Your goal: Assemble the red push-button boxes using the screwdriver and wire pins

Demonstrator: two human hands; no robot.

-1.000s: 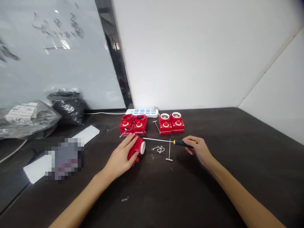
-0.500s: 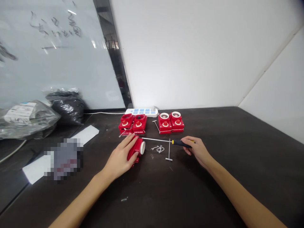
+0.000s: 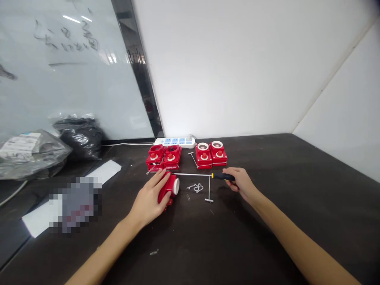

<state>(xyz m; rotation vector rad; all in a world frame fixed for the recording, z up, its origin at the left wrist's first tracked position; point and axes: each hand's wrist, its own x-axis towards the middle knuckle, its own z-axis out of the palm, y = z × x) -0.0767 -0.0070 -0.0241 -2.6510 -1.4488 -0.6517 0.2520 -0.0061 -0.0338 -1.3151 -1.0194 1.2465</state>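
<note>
My left hand (image 3: 148, 202) is wrapped over a red alarm box (image 3: 169, 184), which rests on its side with a white round ring (image 3: 176, 186) facing right. My right hand (image 3: 241, 184) grips the black and yellow handle of a screwdriver (image 3: 222, 176). Its long shaft runs level to the left, and the tip meets the upper end of the box near my left fingers. I cannot make out what the tip touches. Below the shaft lie a bunched white cord (image 3: 196, 187) and a small T-shaped metal hammer (image 3: 209, 192).
Behind stand two red boxes without white rings (image 3: 171, 155) and two with rings (image 3: 204, 154), beside another T-shaped hammer (image 3: 192, 158). A white power strip (image 3: 175, 141) lies by the wall. Plastic bags (image 3: 78, 136) and a white paper strip (image 3: 108, 172) are at left.
The whole scene has shifted slightly left as the view moved. Both hands keep their grip, and the screwdriver stays against the box.
</note>
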